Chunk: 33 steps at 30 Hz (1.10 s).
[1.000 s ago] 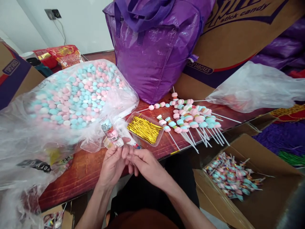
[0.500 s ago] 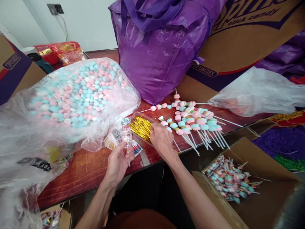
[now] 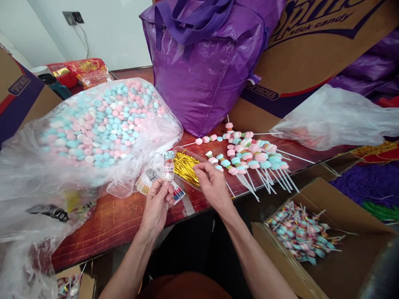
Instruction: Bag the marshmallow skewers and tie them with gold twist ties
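My left hand (image 3: 158,203) pinches a candy skewer in a clear printed wrapper (image 3: 168,166) and holds it upright over the table's front edge. My right hand (image 3: 212,182) is closed in a pinch over the clear tray of gold twist ties (image 3: 186,167); I cannot make out whether a tie is between the fingers. Just right of that hand lies a pile of unwrapped candy skewers (image 3: 252,155), pink, blue and white pieces on white sticks. A stack of flat printed wrappers (image 3: 149,177) lies under the held skewer.
A big clear bag of pink and blue candies (image 3: 99,120) fills the table's left. A purple tote bag (image 3: 205,66) and a printed cardboard box (image 3: 311,45) stand behind. An open carton of wrapped skewers (image 3: 301,234) sits at lower right. Another clear bag (image 3: 336,118) lies at right.
My right hand left the wrapped skewer, reached right into the tray of gold ties, and now pinches at them. The left hand keeps the skewer, now held more upright.
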Tool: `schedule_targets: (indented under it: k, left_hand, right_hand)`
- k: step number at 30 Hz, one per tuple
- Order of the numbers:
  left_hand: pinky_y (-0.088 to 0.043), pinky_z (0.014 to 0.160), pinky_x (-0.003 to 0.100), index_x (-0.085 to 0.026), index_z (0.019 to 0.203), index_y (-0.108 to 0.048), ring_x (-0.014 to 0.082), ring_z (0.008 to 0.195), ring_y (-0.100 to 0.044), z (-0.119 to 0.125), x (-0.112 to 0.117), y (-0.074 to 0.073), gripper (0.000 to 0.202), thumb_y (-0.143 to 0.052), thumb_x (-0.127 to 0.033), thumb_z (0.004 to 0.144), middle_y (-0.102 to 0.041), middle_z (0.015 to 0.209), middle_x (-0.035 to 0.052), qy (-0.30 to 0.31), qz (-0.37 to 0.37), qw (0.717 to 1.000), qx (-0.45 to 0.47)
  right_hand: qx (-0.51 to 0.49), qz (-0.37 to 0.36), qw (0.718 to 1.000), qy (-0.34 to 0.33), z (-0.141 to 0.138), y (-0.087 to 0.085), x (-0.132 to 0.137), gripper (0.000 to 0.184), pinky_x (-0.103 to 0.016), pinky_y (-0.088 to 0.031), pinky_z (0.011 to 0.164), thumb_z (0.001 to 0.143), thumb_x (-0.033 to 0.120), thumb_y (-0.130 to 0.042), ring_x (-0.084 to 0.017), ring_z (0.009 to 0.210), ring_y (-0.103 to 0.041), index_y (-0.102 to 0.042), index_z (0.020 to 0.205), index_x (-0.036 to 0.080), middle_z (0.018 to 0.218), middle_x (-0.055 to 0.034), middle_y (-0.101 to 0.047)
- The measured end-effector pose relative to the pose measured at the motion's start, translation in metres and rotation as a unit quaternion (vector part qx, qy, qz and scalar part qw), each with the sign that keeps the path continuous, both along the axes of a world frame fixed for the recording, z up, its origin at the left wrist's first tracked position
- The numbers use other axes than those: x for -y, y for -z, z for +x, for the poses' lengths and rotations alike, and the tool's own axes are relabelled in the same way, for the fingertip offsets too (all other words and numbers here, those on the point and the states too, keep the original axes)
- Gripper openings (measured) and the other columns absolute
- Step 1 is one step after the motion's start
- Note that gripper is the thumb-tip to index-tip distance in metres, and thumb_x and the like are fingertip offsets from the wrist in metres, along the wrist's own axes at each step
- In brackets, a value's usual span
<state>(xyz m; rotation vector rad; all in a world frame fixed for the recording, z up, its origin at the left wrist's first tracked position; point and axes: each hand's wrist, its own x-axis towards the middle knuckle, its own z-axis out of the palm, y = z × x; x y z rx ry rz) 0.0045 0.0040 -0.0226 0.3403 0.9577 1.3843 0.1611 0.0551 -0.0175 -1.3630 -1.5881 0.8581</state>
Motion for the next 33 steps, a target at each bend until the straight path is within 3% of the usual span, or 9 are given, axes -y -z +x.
schedule_targets:
  k: [4, 9, 14, 17, 23, 26, 28, 30, 33]
  left_hand:
    - [-0.018, 0.043, 0.015, -0.016, 0.073, -0.049, 0.0016, 0.047, -0.024, 0.01, -0.002, -0.004, 0.041, -0.083, -0.039, 0.068, -0.047, 0.062, -0.0067, 0.023, -0.003, 0.999, -0.034]
    - [-0.021, 0.045, 0.016, -0.017, 0.071, -0.046, 0.0036, 0.05, -0.027, 0.023, 0.004, -0.005, 0.033, -0.075, -0.034, 0.072, -0.042, 0.062, -0.0073, 0.034, 0.017, 0.997, -0.06]
    - [-0.022, 0.045, 0.016, -0.017, 0.074, -0.049, 0.0046, 0.051, -0.026, 0.021, 0.007, -0.006, 0.031, -0.072, -0.038, 0.078, -0.038, 0.061, -0.0073, 0.036, 0.033, 0.995, -0.087]
    - [-0.021, 0.044, 0.016, -0.016, 0.071, -0.051, 0.0037, 0.05, -0.028, 0.018, 0.003, -0.003, 0.039, -0.075, -0.046, 0.076, -0.042, 0.062, -0.006, 0.017, 0.031, 0.993, -0.112]
    - [-0.018, 0.04, 0.016, -0.016, 0.064, -0.049, 0.0019, 0.043, -0.022, 0.009, -0.007, -0.004, 0.047, -0.083, -0.049, 0.067, -0.039, 0.054, -0.0079, -0.024, 0.004, 0.997, -0.07]
    - [-0.018, 0.04, 0.015, -0.016, 0.067, -0.051, 0.0015, 0.043, -0.024, 0.003, -0.012, -0.006, 0.047, -0.084, -0.048, 0.065, -0.042, 0.055, -0.0075, -0.054, 0.007, 0.996, -0.064]
    - [-0.017, 0.04, 0.014, -0.016, 0.068, -0.051, 0.0012, 0.043, -0.025, 0.0, -0.014, -0.007, 0.047, -0.085, -0.048, 0.065, -0.044, 0.056, -0.0072, -0.074, 0.01, 0.995, -0.069]
    - [-0.017, 0.039, 0.014, -0.016, 0.068, -0.051, 0.0011, 0.043, -0.025, -0.001, -0.014, -0.006, 0.047, -0.085, -0.048, 0.065, -0.045, 0.056, -0.0071, -0.084, 0.013, 0.993, -0.076]
    - [-0.016, 0.04, 0.016, -0.016, 0.067, -0.05, 0.0015, 0.043, -0.025, 0.001, -0.012, -0.004, 0.046, -0.082, -0.049, 0.068, -0.043, 0.056, -0.007, -0.084, 0.02, 0.992, -0.092]
  right_hand:
    - [-0.091, 0.022, 0.995, -0.045, -0.02, 0.001, 0.028, 0.011, -0.027, -0.049, 0.065, 0.093, 0.025, -0.054, -0.016, 0.069, -0.061, -0.061, 0.086, 0.02, 0.078, -0.0007, -0.066]
    - [-0.008, 0.141, 0.99, -0.008, -0.034, 0.007, 0.047, 0.017, -0.03, -0.05, 0.074, 0.096, 0.017, -0.049, -0.017, 0.076, -0.062, -0.062, 0.085, 0.021, 0.078, -0.0032, -0.065]
    - [0.012, 0.152, 0.988, -0.014, -0.029, 0.007, 0.044, 0.017, -0.03, -0.051, 0.073, 0.095, 0.016, -0.049, -0.018, 0.076, -0.063, -0.062, 0.085, 0.022, 0.079, -0.004, -0.066]
    - [-0.014, 0.113, 0.993, -0.037, -0.026, 0.004, 0.042, 0.012, -0.029, -0.051, 0.072, 0.092, 0.019, -0.056, -0.017, 0.075, -0.063, -0.064, 0.084, 0.021, 0.08, -0.0033, -0.068]
    - [-0.162, -0.098, 0.979, -0.073, -0.015, -0.004, 0.04, 0.012, -0.023, -0.04, 0.047, 0.086, 0.031, -0.065, -0.01, 0.047, -0.048, -0.065, 0.084, 0.02, 0.061, 0.0045, -0.058]
    - [-0.154, -0.111, 0.981, -0.049, -0.005, -0.007, 0.03, 0.016, -0.024, -0.036, 0.044, 0.084, 0.035, -0.066, -0.01, 0.042, -0.044, -0.065, 0.084, 0.019, 0.055, 0.0061, -0.053]
    - [-0.092, -0.056, 0.994, 0.001, 0.001, -0.009, 0.02, 0.016, -0.027, -0.042, 0.052, 0.087, 0.034, -0.062, -0.013, 0.05, -0.052, -0.067, 0.086, 0.019, 0.061, 0.0025, -0.061]
    - [0.015, 0.033, 0.997, 0.062, 0.003, -0.011, 0.012, 0.013, -0.035, -0.047, 0.073, 0.088, 0.029, -0.06, -0.02, 0.071, -0.064, -0.069, 0.087, 0.019, 0.082, -0.0045, -0.072]
    - [0.14, 0.122, 0.979, 0.086, -0.001, -0.016, 0.011, 0.013, -0.046, -0.038, 0.094, 0.088, 0.024, -0.06, -0.028, 0.1, -0.064, -0.072, 0.085, 0.02, 0.109, -0.0098, -0.073]
